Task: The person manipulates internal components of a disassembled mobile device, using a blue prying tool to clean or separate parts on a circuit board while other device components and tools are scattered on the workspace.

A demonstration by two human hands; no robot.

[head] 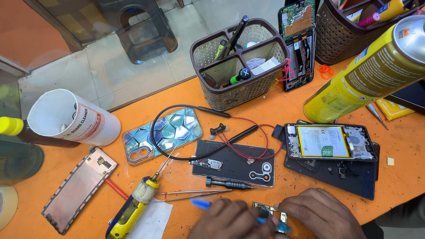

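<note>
Both hands (274, 219) hold blue tool (201, 204) pointing left.

Tweezers (195, 194) and screwdriver (230, 183) crowd the left hand (230, 220); bare table (398, 186) lies rightward.

On the bench there are two brown baskets, one (239, 66) far in the middle and one (354, 35) far right. There are two cans: one white (73, 117) at the left, one yellow (372, 73) at the right. One opened phone (330, 141) lies at the right. One shiny phone case (164, 135), one pair of tweezers (195, 194) and two hands, left (230, 219) and right (318, 214), are also here.
</note>
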